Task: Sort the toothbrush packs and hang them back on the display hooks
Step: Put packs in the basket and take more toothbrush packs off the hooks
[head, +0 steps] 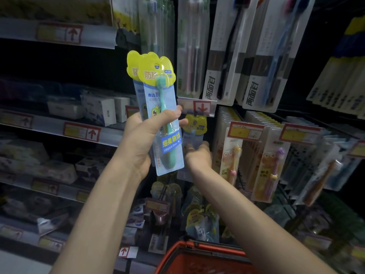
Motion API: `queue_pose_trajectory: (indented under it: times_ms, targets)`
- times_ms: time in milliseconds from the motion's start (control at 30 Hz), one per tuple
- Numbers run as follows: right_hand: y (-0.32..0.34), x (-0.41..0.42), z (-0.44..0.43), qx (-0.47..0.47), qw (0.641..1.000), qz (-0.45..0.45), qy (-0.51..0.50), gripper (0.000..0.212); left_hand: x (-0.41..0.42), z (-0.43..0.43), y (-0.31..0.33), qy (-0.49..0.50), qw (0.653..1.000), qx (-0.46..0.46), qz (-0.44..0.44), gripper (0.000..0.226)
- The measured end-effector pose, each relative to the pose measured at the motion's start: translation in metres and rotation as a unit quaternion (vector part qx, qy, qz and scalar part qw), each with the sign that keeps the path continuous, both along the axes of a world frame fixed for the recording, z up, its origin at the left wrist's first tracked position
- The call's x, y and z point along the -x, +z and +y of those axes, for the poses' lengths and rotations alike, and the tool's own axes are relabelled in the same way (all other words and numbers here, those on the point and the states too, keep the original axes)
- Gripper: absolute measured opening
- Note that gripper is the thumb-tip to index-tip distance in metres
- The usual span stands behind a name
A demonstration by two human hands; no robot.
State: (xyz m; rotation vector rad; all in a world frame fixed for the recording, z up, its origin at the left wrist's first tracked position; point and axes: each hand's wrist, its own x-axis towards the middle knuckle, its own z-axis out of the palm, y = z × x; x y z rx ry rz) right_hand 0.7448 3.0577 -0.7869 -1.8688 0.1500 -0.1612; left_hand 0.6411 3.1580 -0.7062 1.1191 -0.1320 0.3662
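Note:
My left hand (144, 135) is shut on two stacked toothbrush packs (160, 107), held upright; each has a yellow frog-shaped header, and the front one shows a green brush. My right hand (198, 155) reaches to a matching pack (194, 131) that hangs on a display hook below a red-arrow price tag (201, 107). Its fingers touch the pack's lower part; whether they grip it is hidden behind the hand.
Orange and purple children's brush packs (270, 161) hang to the right. Tall adult toothbrush packs (229, 52) hang above. Shelves with boxed goods (98, 109) run along the left. A red shopping basket (197, 258) sits below my arms.

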Motion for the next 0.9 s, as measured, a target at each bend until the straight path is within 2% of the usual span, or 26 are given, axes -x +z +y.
queue_pose_trajectory:
  times_ms: [100, 267, 500, 600, 700, 800, 900]
  targets:
    - [-0.004, 0.009, -0.004, 0.018, 1.0, 0.016, 0.011, 0.061, 0.0, 0.004, -0.004, 0.0, 1.0, 0.003, 0.004, 0.027]
    - [-0.003, 0.041, -0.013, 0.041, 0.998, -0.019, 0.037, 0.056, 0.002, 0.009, -0.013, 0.002, 1.0, -0.001, 0.02, 0.028]
    - [0.013, 0.081, -0.031, -0.046, 0.993, -0.06, 0.085, 0.012, 0.012, 0.008, -0.031, -0.007, 0.999, -0.019, 0.049, 0.037]
    - [0.025, 0.097, -0.033, -0.095, 0.983, -0.088, 0.127, 0.017, 0.017, 0.005, -0.036, -0.018, 0.998, -0.014, 0.053, 0.041]
    - [0.035, 0.105, -0.034, -0.129, 0.969, -0.115, 0.176, 0.012, 0.018, 0.002, -0.041, -0.001, 0.998, -0.009, 0.059, 0.049]
    - [0.041, 0.107, -0.034, -0.113, 0.964, -0.114, 0.211, 0.023, 0.016, -0.001, -0.049, 0.014, 0.997, 0.024, 0.078, 0.048]
    - [0.043, 0.106, -0.037, -0.127, 0.957, -0.096, 0.244, 0.024, 0.013, -0.002, -0.052, 0.013, 0.996, 0.034, 0.083, 0.048]
